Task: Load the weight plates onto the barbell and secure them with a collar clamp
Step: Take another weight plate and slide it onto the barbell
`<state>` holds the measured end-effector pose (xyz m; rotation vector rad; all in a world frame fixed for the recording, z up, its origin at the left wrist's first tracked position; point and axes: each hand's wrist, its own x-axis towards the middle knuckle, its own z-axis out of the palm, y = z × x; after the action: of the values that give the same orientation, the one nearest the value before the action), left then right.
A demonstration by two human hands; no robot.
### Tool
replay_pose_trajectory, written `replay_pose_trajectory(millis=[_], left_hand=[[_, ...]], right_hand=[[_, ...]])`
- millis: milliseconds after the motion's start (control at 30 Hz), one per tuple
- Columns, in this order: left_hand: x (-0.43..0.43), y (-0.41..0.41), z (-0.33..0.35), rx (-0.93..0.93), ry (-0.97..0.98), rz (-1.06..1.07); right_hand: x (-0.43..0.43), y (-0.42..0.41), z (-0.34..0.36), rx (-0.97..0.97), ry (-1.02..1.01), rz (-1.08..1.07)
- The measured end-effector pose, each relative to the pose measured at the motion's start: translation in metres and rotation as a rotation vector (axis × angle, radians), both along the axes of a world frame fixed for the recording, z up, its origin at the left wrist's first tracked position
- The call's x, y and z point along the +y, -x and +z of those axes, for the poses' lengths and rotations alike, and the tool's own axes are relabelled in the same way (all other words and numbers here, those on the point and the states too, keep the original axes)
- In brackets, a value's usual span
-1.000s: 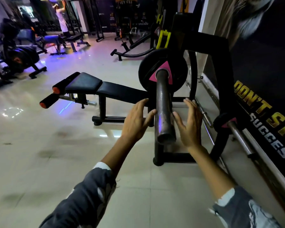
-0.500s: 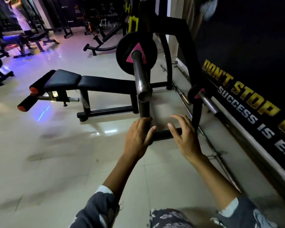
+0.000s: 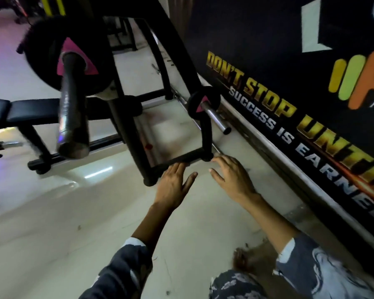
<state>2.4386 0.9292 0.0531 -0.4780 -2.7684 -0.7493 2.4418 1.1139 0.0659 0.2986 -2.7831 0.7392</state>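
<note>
Both hands were held out low over the pale floor [image 3: 73,212], palms down and empty. The left hand [image 3: 173,184] was seen with its fingers straight and close together, thumb spread, nothing grasped. The right hand [image 3: 231,180], just beside it, was shown with fingers splayed and slightly bent, likewise gripping nothing. The barbell [image 3: 70,104] was found at the left, its bare end pointed near, with a black weight plate [image 3: 41,39] seated at its far end against the black rack [image 3: 127,130]. A smaller plate [image 3: 192,100] was hung on a chrome peg [image 3: 216,118] to the right, near the lettered wall banner [image 3: 257,29]. A padded bench [image 3: 30,110] was placed at the far left.
</note>
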Motion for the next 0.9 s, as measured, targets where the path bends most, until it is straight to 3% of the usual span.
replay_pose_trajectory(millis=[433, 600, 733, 900], left_hand=[[0.136, 0.240, -0.059, -0.261, -0.152, 0.161], [0.136, 0.361, -0.116, -0.338, -0.327, 0.308], [0.129, 0.465, -0.170, -0.316, -0.526, 0.458], [0.105, 0.555, -0.204, -0.337, -0.622, 0.387]], right_hand=[[0.137, 0.247, -0.044, -0.293, 0.036, -0.035], [0.152, 0.381, -0.088, -0.337, 0.254, -0.087], [0.152, 0.489, -0.144, -0.391, 0.502, -0.255], [0.145, 0.592, -0.193, -0.461, 0.810, -0.220]])
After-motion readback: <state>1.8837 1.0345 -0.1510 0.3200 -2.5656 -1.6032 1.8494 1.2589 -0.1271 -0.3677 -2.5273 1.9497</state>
